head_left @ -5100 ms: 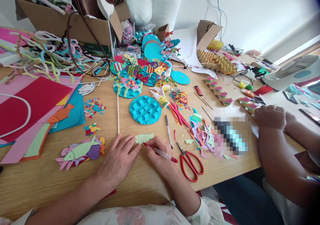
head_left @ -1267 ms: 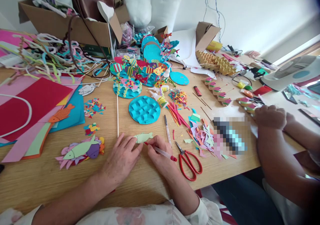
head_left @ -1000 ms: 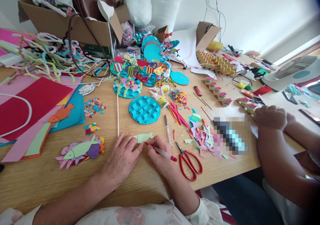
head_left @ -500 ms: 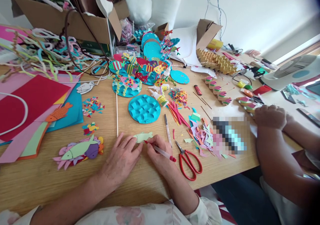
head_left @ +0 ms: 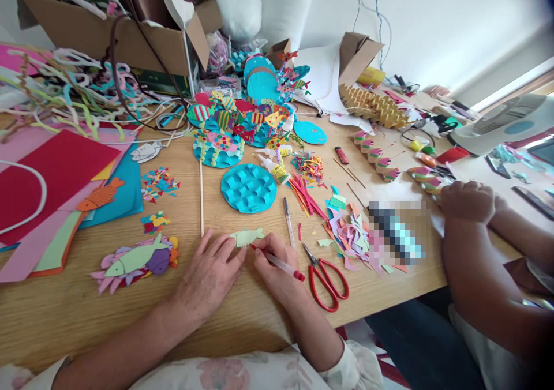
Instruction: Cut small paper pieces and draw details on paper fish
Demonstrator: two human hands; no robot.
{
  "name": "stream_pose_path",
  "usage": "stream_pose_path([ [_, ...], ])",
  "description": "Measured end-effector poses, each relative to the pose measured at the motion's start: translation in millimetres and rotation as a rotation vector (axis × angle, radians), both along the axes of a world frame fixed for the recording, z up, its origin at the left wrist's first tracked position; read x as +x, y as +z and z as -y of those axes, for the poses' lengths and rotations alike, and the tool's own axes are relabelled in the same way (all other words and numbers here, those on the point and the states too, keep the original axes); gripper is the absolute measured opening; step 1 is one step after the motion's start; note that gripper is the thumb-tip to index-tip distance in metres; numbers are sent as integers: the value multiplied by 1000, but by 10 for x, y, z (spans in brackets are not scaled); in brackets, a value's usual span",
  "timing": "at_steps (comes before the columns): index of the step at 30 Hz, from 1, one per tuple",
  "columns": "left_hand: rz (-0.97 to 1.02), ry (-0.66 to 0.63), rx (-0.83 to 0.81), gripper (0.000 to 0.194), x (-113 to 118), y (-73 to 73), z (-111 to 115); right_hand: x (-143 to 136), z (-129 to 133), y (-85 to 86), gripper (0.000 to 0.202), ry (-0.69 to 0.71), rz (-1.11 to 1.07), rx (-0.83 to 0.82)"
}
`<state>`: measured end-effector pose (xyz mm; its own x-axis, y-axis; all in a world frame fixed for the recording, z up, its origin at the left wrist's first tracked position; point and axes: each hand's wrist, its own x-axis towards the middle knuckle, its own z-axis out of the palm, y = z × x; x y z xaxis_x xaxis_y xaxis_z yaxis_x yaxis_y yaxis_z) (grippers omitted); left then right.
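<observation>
A small light-green paper fish (head_left: pixel 246 237) lies on the wooden table between my hands. My left hand (head_left: pixel 214 272) lies palm down with its fingers spread, the fingertips at the fish's left end and lower edge. In my right hand (head_left: pixel 275 263) is a red-capped pen (head_left: pixel 283 265), its red tip at the lower edge of the fish near the tail. Left of my left hand sits a pile of cut paper fish (head_left: pixel 138 260), a green one on top. Red-handled scissors (head_left: pixel 326 280) rest right of my right hand, and another pen (head_left: pixel 289 222) lies above it.
Beyond my hands lies a blue woven paper disc (head_left: pixel 249 188), with decorated paper fish behind it. Coloured sheets (head_left: pixel 52 182) cover the left side. Paper scraps (head_left: pixel 350 231) lie right of centre. Another person's forearms (head_left: pixel 476 251) rest at the right edge. A cardboard box (head_left: pixel 108 41) stands back left.
</observation>
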<state>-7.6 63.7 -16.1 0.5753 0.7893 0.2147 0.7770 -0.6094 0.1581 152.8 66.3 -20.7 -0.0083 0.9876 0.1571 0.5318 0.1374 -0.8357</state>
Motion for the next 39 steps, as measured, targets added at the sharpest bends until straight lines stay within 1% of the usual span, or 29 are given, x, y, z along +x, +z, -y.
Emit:
stream_pose_path([
  [5,-62,3,-45,34,14,30,-3,3,6,5,9,3,5,-12],
  [11,-98,10,-53,36,23,43,-7,13,16,26,8,-23,-3,-30],
  [17,-108,6,-63,35,26,39,-10,6,11,24,9,-16,-27,-55],
  [23,-111,3,-88,35,19,47,-9,16,6,14,8,-15,13,-40],
  [32,-105,5,-104,36,30,59,-8,-5,0,15,9,-26,-8,-46],
  [39,-100,1,-84,37,30,37,-13,3,0,8,8,-41,0,-44],
])
